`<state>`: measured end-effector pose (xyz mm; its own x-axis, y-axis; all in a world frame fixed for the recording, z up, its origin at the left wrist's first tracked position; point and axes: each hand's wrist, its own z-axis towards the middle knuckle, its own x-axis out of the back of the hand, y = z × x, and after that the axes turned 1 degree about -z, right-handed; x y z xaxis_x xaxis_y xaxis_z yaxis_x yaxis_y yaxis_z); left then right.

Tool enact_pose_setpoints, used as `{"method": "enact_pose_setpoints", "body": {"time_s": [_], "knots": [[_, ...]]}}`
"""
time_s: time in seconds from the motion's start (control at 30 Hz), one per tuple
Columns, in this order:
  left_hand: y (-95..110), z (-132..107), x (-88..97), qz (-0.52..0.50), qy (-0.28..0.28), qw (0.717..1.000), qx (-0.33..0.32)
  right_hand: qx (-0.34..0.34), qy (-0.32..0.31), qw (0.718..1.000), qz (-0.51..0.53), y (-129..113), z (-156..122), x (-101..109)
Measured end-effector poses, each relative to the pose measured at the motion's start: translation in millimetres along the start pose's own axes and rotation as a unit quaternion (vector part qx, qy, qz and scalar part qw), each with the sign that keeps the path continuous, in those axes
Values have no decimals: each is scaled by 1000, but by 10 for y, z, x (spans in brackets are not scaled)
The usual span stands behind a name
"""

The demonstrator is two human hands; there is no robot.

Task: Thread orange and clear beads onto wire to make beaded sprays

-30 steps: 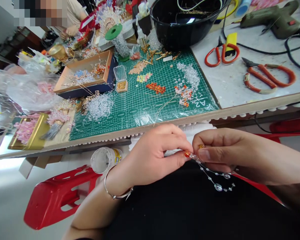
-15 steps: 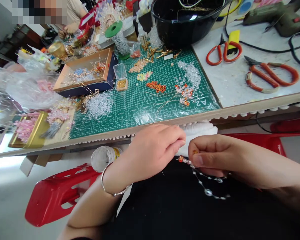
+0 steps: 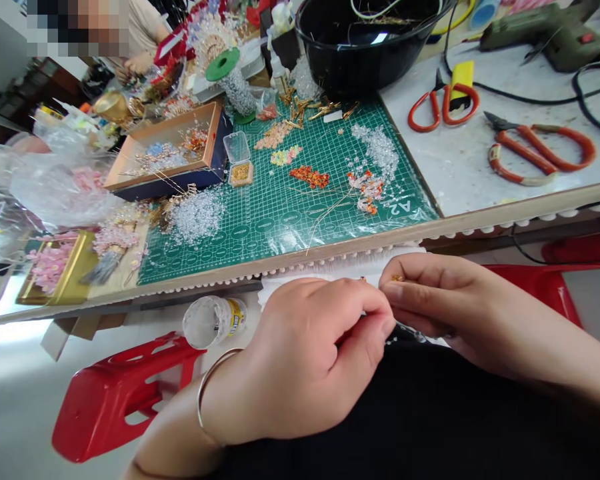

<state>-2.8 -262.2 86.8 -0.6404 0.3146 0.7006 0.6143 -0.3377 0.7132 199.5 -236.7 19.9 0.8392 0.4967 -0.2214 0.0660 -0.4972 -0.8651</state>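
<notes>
work in hand: close fingertip work on a bead strand (image 3: pixel 406 332), both hands meeting over it
left hand (image 3: pixel 305 357): clenched, fingers curled in, metal bangle (image 3: pixel 199 400) on the wrist; what it grips is hidden, cannot tell
right hand (image 3: pixel 443 310): curled, thumb and forefinger pinched toward the left hand; gold fleck (image 3: pixel 397 277) at the fingertips
bead strand location: below the near edge of the green cutting mat (image 3: pixel 260 233), mostly hidden between the hands, a few beads showing
calls for: steady fingertip control, since the piece is small and nearly covered
on the mat: beaded wire spray (image 3: pixel 367 190), loose crystal beads (image 3: pixel 195 217)
right of the mat: orange-handled scissors (image 3: pixel 443 107), orange-handled pliers (image 3: pixel 540 150), glue gun (image 3: pixel 540 40)
beyond the mat: black bowl (image 3: pixel 360 40) and a co-worker's hand (image 3: pixel 139 63) — well apart from the person's own
below the mat: white cloth (image 3: pixel 325 270), clear plastic bottle (image 3: pixel 213 321), red plastic stool (image 3: pixel 120 393)
</notes>
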Motion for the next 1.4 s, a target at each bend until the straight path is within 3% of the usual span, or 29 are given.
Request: {"method": "enact_pose_setpoints", "body": {"time_s": [0.23,0.47,0.7,1.03,1.2,1.4], "knots": [[-84,-56,23,1,2,1000,-31,-26,3,996,87,-26,-27,-17],[-155,-111,26,-62,2,997,41,-43,-8,992,121,-10,-49,-17],[-184,-151,59,-81,-21,992,96,-30,-4,998,56,34,-64,3],[-292,-172,91,-215,-45,958,182,-17,-10,1000,-14,-73,-72,-24],[-261,-177,69,-214,-33,959,183,30,28,994,-100,-149,-80,-59],[-252,-201,87,-190,-69,960,193,103,70,973,-193,-118,-113,-77]]}}
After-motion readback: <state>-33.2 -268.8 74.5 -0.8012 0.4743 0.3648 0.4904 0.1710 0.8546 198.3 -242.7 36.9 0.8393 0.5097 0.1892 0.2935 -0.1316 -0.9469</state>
